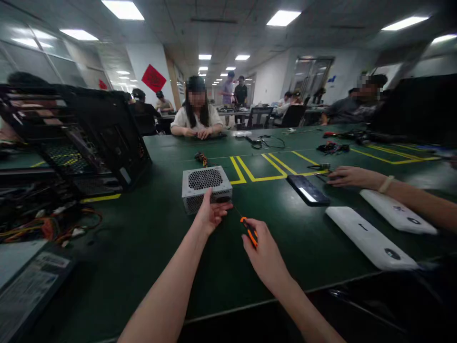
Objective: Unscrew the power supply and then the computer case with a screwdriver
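Observation:
A silver power supply unit (207, 183) with a honeycomb grille on top rests on the green table, its bundled cables (202, 158) behind it. My left hand (210, 212) is at its front side, thumb raised before the casing and fingers stretched to the right, apart from the thumb. Whether the hand presses on the casing is unclear. My right hand (264, 252) is closed around an orange and black screwdriver (251, 232). Its thin shaft points up and left, the tip close to my left fingertips and the unit's lower right corner.
An open black computer case (107, 138) stands left, with loose cables (50, 228) and a labelled metal box (35, 281) nearer. At right lie a dark phone (307, 190), two white cases (371, 238) and a co-worker's hand (346, 176). Another person (197, 109) sits opposite.

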### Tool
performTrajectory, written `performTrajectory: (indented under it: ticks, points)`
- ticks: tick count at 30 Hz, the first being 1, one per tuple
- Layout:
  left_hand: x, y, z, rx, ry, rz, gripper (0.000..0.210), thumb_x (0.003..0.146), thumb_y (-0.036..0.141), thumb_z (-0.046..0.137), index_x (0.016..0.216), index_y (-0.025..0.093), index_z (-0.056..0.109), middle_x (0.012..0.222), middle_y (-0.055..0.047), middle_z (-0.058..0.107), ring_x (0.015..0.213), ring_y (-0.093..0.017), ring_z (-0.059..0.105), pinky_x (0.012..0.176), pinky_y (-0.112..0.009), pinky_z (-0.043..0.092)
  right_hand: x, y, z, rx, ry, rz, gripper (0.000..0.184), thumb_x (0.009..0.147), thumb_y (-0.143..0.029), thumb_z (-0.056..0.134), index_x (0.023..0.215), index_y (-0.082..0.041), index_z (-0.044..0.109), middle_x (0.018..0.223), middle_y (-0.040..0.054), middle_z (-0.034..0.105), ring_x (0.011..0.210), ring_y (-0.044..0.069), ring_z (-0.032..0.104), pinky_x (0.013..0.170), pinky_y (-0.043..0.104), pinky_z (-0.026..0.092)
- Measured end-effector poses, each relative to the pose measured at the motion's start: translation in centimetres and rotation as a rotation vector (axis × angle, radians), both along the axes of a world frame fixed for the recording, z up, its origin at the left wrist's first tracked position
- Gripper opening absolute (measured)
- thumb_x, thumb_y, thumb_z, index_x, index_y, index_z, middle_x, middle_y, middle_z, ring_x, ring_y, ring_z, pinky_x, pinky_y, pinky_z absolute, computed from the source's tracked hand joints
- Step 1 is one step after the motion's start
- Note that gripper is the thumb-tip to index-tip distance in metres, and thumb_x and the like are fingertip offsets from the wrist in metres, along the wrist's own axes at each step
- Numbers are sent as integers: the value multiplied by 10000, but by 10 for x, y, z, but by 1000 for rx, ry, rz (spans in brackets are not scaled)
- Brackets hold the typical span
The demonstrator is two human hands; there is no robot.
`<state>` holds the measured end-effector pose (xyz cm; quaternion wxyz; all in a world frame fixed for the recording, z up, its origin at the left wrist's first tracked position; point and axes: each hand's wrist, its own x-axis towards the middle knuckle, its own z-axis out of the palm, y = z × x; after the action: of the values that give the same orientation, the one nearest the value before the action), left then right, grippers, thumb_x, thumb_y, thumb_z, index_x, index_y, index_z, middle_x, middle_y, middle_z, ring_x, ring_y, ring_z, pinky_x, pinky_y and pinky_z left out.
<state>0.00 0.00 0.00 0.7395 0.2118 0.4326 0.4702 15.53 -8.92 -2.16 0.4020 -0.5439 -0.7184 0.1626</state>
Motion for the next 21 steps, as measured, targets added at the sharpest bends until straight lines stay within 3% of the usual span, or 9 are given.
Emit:
performTrajectory:
  ticks: [5, 11, 15, 21]
  points:
    - [-1, -1, -2, -3, -57, -20, 691, 660, 634, 405, 929, 20, 578, 947, -204, 605, 410, -30, 456, 257, -116, 261, -1, 1, 0, 19, 22, -30, 263, 761, -144, 377, 1017, -189, 419, 986, 77, 467, 892, 185, 532, 758, 347, 446]
    - [0, -1, -3, -5, -58, -10, 700, 653, 638, 409, 930, 18, 576, 963, -202, 602, 406, -34, 454, 256, -123, 278, 2, 0, 2, -141, 57, -8, 224, 854, -250, 284, 1035, -176, 392, 841, 57, 574, 719, 163, 579, 626, 314, 463]
    - [-1, 0, -6, 14, -48, -13, 707, 650, 641, 408, 927, 13, 574, 981, -204, 598, 410, -39, 463, 264, -128, 291, 2, 1, 1, -26, 24, -17, 179, 829, -204, 349, 995, -170, 406, 903, 70, 551, 793, 168, 556, 680, 321, 458]
    - [0, 0, -4, 18, -26, -21, 702, 665, 637, 385, 926, 11, 568, 949, -203, 608, 410, -47, 469, 269, -137, 293, -1, 1, -1, 234, -214, -32, 225, 773, -77, 358, 939, -171, 476, 966, 93, 500, 895, 210, 492, 754, 392, 431]
